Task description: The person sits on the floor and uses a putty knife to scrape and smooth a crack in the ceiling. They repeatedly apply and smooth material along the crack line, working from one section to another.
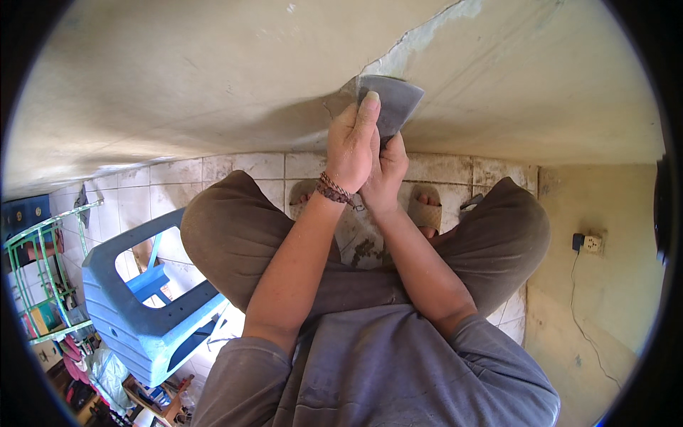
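A broad grey scraper (398,98) has its wide blade edge against the beige wall (235,85), at the lower end of a jagged pale strip (420,44) where the paint has come off. My left hand (350,153), with braided bracelets at the wrist, is closed on it, its thumb laid up along the blade. My right hand (386,174) grips it from the right, lower down. The handle is hidden by both hands. Pale dust coats my left hand.
At the left a blue plastic stool (107,274) lies on its side on the white tiled floor (171,173). A green metal rack (44,285) and assorted clutter stand beyond it. On the right wall a black plug adapter (578,242) sits at a socket (593,244), its cable hanging.
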The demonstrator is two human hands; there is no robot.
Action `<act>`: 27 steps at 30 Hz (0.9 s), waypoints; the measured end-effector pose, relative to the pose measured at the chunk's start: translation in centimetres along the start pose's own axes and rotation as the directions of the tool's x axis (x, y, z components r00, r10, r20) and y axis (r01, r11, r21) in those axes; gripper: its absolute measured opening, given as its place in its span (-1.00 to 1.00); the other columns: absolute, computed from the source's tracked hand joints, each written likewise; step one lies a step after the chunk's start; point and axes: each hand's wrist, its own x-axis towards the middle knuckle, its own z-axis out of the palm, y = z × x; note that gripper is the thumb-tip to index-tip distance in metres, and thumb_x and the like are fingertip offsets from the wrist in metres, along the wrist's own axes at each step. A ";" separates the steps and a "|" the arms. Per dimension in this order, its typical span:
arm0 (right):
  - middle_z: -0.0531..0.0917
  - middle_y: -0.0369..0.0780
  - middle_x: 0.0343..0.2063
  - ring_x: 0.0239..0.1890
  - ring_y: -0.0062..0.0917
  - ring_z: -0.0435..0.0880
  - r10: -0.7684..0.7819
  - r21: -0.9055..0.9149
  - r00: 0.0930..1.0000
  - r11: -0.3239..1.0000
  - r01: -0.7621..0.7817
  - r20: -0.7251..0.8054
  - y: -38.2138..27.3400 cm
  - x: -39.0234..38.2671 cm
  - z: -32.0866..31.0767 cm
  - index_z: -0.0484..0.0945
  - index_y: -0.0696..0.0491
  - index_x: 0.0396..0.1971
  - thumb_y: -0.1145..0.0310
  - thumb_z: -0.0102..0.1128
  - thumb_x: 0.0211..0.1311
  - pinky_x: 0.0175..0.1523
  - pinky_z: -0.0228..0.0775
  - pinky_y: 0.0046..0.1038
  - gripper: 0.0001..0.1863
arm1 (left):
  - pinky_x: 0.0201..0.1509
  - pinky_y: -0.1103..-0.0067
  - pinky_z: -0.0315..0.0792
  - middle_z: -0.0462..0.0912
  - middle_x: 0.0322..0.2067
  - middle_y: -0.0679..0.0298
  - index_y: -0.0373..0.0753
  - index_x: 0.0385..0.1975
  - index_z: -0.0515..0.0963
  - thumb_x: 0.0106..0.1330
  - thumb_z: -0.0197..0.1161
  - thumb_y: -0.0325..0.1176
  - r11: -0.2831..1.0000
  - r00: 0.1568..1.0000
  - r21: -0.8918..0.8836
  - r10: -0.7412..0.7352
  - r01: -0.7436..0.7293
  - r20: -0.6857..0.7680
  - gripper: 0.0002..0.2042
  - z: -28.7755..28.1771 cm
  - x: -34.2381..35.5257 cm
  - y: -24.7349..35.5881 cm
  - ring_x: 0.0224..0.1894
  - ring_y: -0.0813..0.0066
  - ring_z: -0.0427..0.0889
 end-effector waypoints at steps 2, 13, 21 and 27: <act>0.59 -0.28 -0.14 -0.13 -0.70 0.50 0.016 0.020 1.000 1.000 -0.016 0.020 0.8 -0.3 -0.2 0.43 0.20 0.02 0.37 0.02 0.45 -0.03 0.39 -0.58 -0.73 | -0.61 0.66 0.06 0.27 -0.70 0.52 -0.21 -0.62 0.37 0.47 0.02 0.01 1.000 1.000 0.017 -0.015 0.015 -0.006 -0.53 -0.1 -0.3 -0.5 -0.63 0.78 0.19; 0.62 -0.26 -0.13 -0.13 -0.65 0.53 0.060 -0.057 0.998 0.997 -0.058 0.022 2.5 -1.0 -0.5 0.44 0.20 0.02 0.35 0.03 0.44 -0.02 0.41 -0.53 -0.71 | -0.63 0.64 0.04 0.25 -0.74 0.51 -0.14 -0.66 0.34 0.48 -0.02 0.05 0.993 0.989 -0.009 -0.120 0.119 -0.088 -0.51 -0.1 -0.4 -2.5 -0.68 0.76 0.17; 0.63 -0.25 -0.16 -0.15 -0.65 0.54 0.072 -0.100 0.997 0.992 -0.071 0.003 2.3 -1.5 0.3 0.46 0.20 0.00 0.34 0.06 0.42 -0.02 0.41 -0.53 -0.71 | -0.71 0.66 -0.02 0.25 -0.76 0.54 -0.11 -0.66 0.33 0.48 0.00 0.00 0.998 0.994 0.002 -0.059 0.060 -0.096 -0.55 -1.0 -0.5 -3.3 -0.74 0.78 0.15; 0.64 -0.26 -0.18 -0.16 -0.65 0.54 0.055 -0.043 0.998 0.998 -0.055 0.011 2.3 -1.1 0.3 0.47 0.21 -0.01 0.35 0.03 0.43 -0.03 0.42 -0.53 -0.73 | -0.72 0.68 -0.02 0.22 -0.75 0.56 -0.11 -0.62 0.33 0.49 -0.02 0.00 0.998 0.994 -0.035 -0.061 0.058 -0.091 -0.56 -0.6 -0.5 -2.8 -0.74 0.80 0.14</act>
